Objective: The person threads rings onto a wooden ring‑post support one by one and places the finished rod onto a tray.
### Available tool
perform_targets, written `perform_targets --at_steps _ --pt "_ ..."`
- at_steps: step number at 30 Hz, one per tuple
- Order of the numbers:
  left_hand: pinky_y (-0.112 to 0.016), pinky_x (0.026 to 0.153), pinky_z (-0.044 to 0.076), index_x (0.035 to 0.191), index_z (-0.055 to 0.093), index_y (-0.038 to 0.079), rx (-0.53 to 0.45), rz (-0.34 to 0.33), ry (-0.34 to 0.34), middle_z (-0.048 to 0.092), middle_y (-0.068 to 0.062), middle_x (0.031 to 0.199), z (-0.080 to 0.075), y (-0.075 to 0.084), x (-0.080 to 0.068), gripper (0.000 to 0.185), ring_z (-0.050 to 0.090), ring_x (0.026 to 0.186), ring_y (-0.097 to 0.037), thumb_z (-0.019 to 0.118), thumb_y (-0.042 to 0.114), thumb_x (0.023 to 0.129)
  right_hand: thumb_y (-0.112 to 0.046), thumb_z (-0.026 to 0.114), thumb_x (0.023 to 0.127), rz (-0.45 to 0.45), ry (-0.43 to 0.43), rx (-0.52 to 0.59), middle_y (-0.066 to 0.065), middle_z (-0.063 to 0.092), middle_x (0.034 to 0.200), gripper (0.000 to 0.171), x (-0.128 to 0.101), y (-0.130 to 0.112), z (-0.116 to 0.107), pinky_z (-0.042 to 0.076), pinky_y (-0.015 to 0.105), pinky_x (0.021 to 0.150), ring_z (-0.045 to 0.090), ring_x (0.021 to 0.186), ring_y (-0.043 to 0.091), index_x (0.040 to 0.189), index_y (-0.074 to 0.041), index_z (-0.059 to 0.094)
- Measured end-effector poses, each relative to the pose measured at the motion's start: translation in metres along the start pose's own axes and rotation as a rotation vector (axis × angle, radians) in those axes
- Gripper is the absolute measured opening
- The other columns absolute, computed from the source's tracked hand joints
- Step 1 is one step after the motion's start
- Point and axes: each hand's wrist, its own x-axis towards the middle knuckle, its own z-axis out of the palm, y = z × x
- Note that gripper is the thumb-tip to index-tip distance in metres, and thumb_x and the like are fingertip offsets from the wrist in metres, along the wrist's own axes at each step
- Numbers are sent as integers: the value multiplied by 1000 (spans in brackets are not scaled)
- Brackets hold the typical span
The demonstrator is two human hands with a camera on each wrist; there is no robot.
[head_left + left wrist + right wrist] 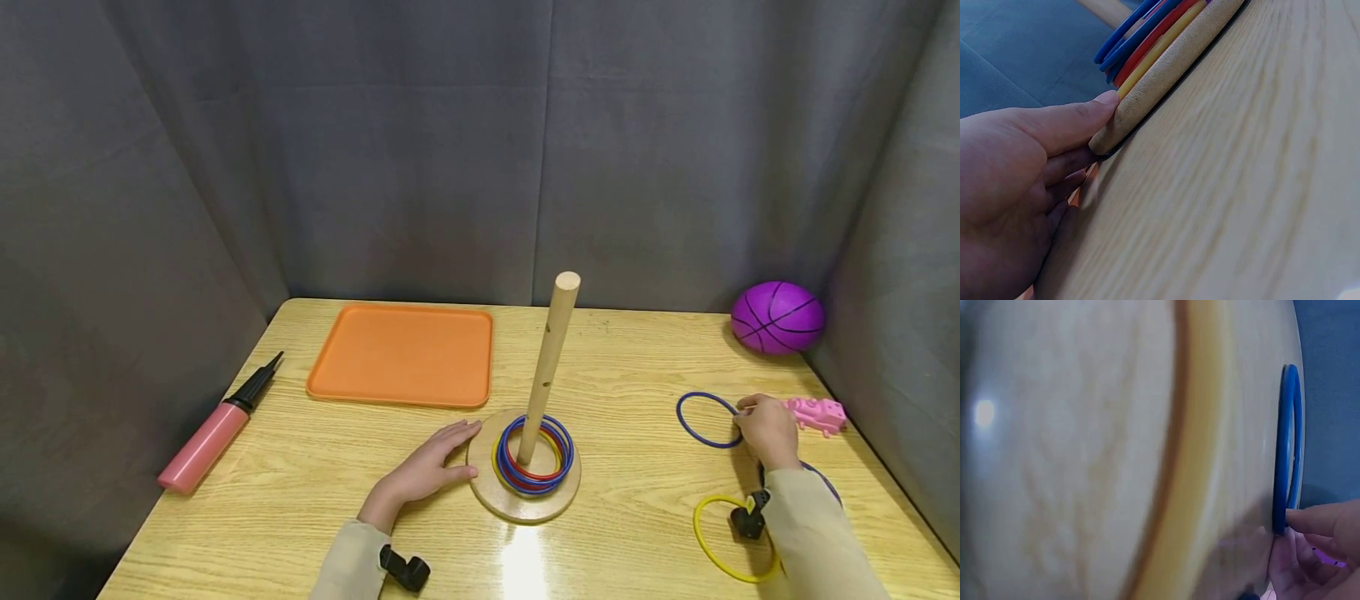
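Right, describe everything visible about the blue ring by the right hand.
The blue ring is a thin, glossy hoop, plastic by its look, lying flat on the wooden table near its right edge. The right hand pinches its right side with the fingertips. Nothing lies inside it; the pink toy sits beyond the hand.

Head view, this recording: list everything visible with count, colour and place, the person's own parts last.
table: one, light wood, fills the lower frame
curtain: grey, behind and at both sides
tray: one, orange, far left-centre
pump: one, pink with black nozzle, left edge
peg stand: one, wooden, centre, round base
rings on the peg: blue, red and yellow, stacked on the base; exact count unclear
loose blue ring: one, right side
loose yellow ring: one, near right, partly under the sleeve
ball: one, purple, far right corner
pink toy: one, right edge
left hand: resting against the base
right hand: pinching the loose blue ring
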Motion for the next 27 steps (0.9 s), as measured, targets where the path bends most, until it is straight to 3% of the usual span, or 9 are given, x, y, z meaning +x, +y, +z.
perform_targets --at_steps 8,13,16,19,22,27 --pt "-61 117 20 153 31 10 3 -6 -2 29 -14 159 0 1 0 69 19 149 -36 61 35 95 -7 61 84 18 0 39 28 68 95 24 -5 -4 -1 40 35 61 61 87 45 101 9 69" --pt "-61 117 20 153 32 11 -1 -10 2 29 -14 159 0 1 0 69 19 149 -36 61 35 95 -11 62 89 17 -15 84 22 71 89 25 -6 -5 -1 36 30 61 58 72 27 104 8 69" --pt "-61 118 20 153 32 12 -2 -11 4 29 -14 159 0 0 0 69 19 149 -36 61 35 95 -11 62 90 31 -49 155 14 71 78 27 -6 -8 -3 40 25 57 54 62 11 107 10 67" --pt "-61 117 20 153 32 12 -2 -11 4 29 -14 159 1 0 0 69 19 149 -36 61 35 95 -8 60 92 60 -114 277 6 72 73 31 -6 -11 -5 51 21 54 58 58 2 113 14 63" --pt "-61 117 20 153 32 11 -1 -11 1 29 -14 159 0 0 0 69 19 149 -36 61 35 95 -6 58 95 85 -173 392 2 73 74 34 -7 -16 -7 57 23 56 63 60 0 119 17 58" --pt "-61 117 20 152 32 10 2 -8 2 29 -14 158 0 1 0 69 19 149 -36 61 34 95 -8 59 95 81 -196 481 -14 68 74 37 -7 -30 -11 59 24 63 62 65 -5 123 16 56"
